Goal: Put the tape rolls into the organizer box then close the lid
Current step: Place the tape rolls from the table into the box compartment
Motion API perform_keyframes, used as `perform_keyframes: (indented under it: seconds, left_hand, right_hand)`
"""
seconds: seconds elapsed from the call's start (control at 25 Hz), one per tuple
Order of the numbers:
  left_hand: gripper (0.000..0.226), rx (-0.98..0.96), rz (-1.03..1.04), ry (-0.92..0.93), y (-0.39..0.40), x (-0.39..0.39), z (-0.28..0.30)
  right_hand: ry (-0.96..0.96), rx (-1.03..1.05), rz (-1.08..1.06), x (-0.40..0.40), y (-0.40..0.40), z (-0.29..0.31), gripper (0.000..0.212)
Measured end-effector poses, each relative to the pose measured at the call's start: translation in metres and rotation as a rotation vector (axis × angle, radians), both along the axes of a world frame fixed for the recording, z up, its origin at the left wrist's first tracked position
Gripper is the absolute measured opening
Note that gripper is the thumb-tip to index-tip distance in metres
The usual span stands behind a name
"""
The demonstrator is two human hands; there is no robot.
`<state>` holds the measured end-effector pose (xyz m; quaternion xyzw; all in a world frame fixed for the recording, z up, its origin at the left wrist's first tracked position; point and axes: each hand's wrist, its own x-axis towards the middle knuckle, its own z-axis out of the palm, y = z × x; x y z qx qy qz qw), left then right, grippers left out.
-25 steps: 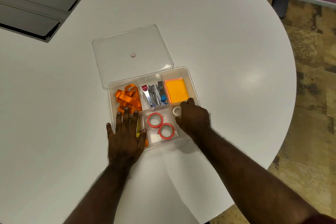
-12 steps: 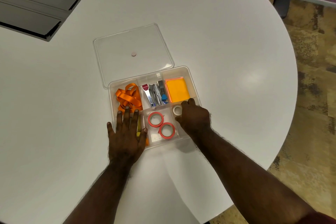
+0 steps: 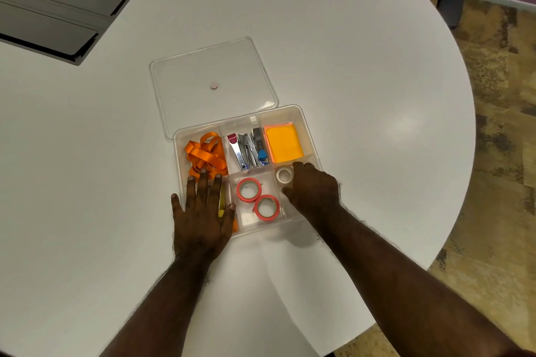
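Observation:
The clear organizer box [image 3: 307, 122] sits open on the white table. Two red tape rolls [image 3: 249, 190] [image 3: 267, 207] lie flat in its near middle compartment. A small white tape roll [image 3: 284, 174] lies in the near right compartment. My right hand [image 3: 314, 191] hovers over that compartment, fingers curled beside the white roll, not gripping it. My left hand [image 3: 203, 211] rests flat, fingers spread, on the box's near left corner. The clear lid [image 3: 211, 66] lies flat on the table just behind the box.
Orange ribbon [image 3: 206, 155], staplers [image 3: 246, 149] and an orange note pad [image 3: 284, 142] fill the far compartments. A yellow item [image 3: 222, 203] lies under my left fingers. A grey panel [image 3: 52, 11] is set in the table at far left. The table edge curves at right.
Hardly anything moved. My right hand shifted slightly back from the white tape roll; my left hand stays flat on the box.

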<state>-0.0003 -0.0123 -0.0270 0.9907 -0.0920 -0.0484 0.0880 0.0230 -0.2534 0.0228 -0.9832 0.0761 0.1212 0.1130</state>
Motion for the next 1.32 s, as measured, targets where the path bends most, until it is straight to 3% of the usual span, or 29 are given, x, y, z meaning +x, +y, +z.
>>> perform_keyframes:
  seconds: [0.2,0.6,0.76,1.0,1.32]
  left_hand:
    - [0.072,0.002,0.000,0.004,0.001,0.000,0.000]
    - [0.072,0.001,0.006,0.012,0.001,0.001,-0.001]
    - [0.073,0.003,0.010,0.024,0.001,0.001,-0.002]
    - [0.071,0.001,0.007,0.009,0.001,0.001,-0.001]
    - [0.071,0.021,0.004,0.003,0.001,0.001,-0.004]
  right_hand:
    - [0.059,0.299,-0.150,0.008,-0.003,-0.003,0.049]
    - [0.152,0.518,-0.270,0.013,-0.017,0.004,0.040]
    - [0.023,0.307,-0.074,0.009,-0.034,0.014,0.042]
    - [0.100,-0.086,0.243,-0.004,-0.041,0.011,0.032]
    - [0.112,-0.258,0.294,-0.014,-0.031,0.009,0.025]
